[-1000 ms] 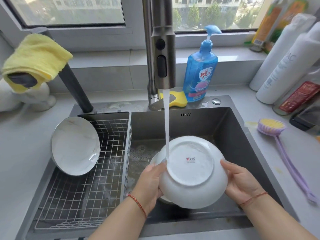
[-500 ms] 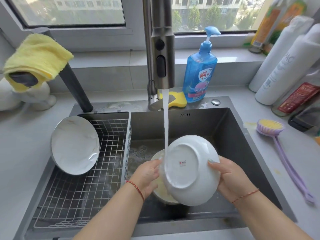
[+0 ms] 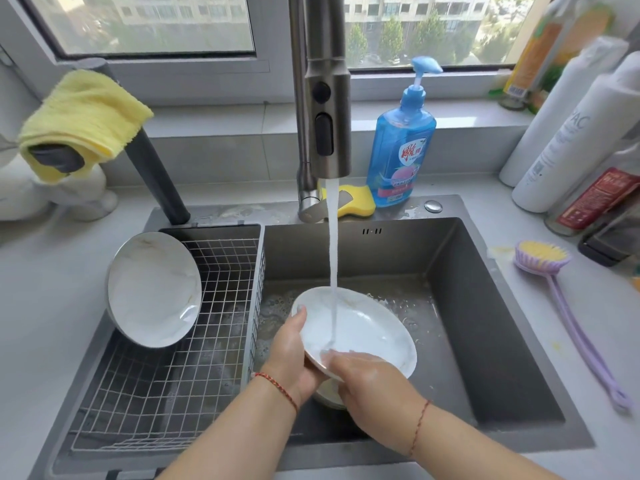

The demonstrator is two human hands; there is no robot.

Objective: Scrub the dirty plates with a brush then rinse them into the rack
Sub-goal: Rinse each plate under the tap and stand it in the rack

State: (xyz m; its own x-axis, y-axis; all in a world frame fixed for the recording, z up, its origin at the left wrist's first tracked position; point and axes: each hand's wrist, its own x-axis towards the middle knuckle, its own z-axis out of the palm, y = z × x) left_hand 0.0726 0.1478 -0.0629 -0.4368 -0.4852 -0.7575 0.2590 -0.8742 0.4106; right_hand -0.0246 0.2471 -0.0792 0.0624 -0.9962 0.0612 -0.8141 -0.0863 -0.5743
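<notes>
Over the sink (image 3: pixel 460 292) I hold a white marbled plate (image 3: pixel 367 327) face up under the running water from the faucet (image 3: pixel 327 98). My left hand (image 3: pixel 291 355) grips its left rim, thumb on top. My right hand (image 3: pixel 370 379) lies on the plate's near inner face, fingers pointing left and wet. Another dish (image 3: pixel 329 396) sits in the sink beneath, mostly hidden. A clean marbled plate (image 3: pixel 154 289) leans upright at the left end of the wire rack (image 3: pixel 207 341). The purple brush (image 3: pixel 542 258) with yellow bristles lies on the right counter.
A blue soap bottle (image 3: pixel 398 150) and a yellow sponge (image 3: pixel 356 200) stand behind the sink. A yellow cloth (image 3: pixel 83 116) hangs over a dark spout at the left. Tall bottles (image 3: pixel 571 133) crowd the right back corner. Suds lie on the sink floor.
The plate was held bottom up under the stream; it has been turned over and now faces up. My right hand moved from the right rim onto the inner face.
</notes>
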